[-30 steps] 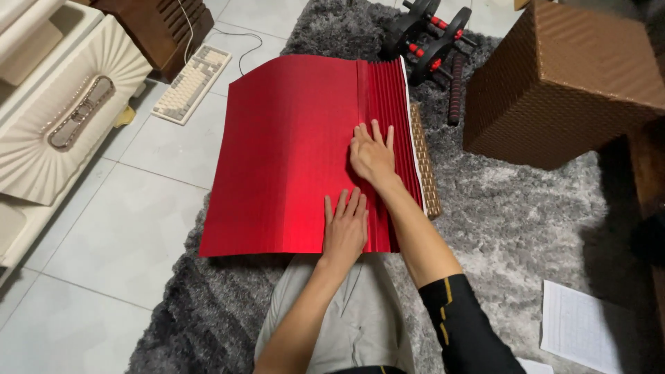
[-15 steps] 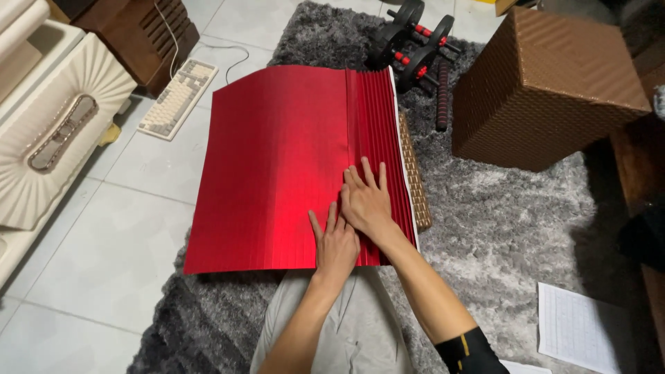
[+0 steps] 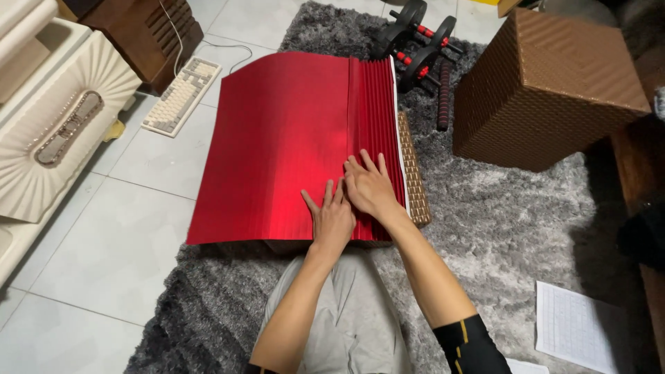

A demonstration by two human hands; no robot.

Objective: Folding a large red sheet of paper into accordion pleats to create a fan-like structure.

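A large shiny red sheet of paper (image 3: 277,138) lies spread over a brown woven board (image 3: 413,173) on the grey shag rug. Its right part is folded into narrow accordion pleats (image 3: 377,118). My left hand (image 3: 332,218) presses flat on the sheet near its front edge, fingers spread. Right beside it, my right hand (image 3: 370,187) rests on the pleats with fingers apart, pressing down on a fold. Neither hand holds anything.
A brown woven box (image 3: 547,83) stands at the right on the grey rug (image 3: 499,235). Black and red exercise wheels (image 3: 415,41) lie behind the sheet. A keyboard (image 3: 181,95) rests on the tiled floor at left, beside cream furniture (image 3: 55,125). A white printed sheet (image 3: 578,325) lies at lower right.
Both hands have slid along the fold toward the sheet's front edge and now lie closer together. The view has tilted slightly.
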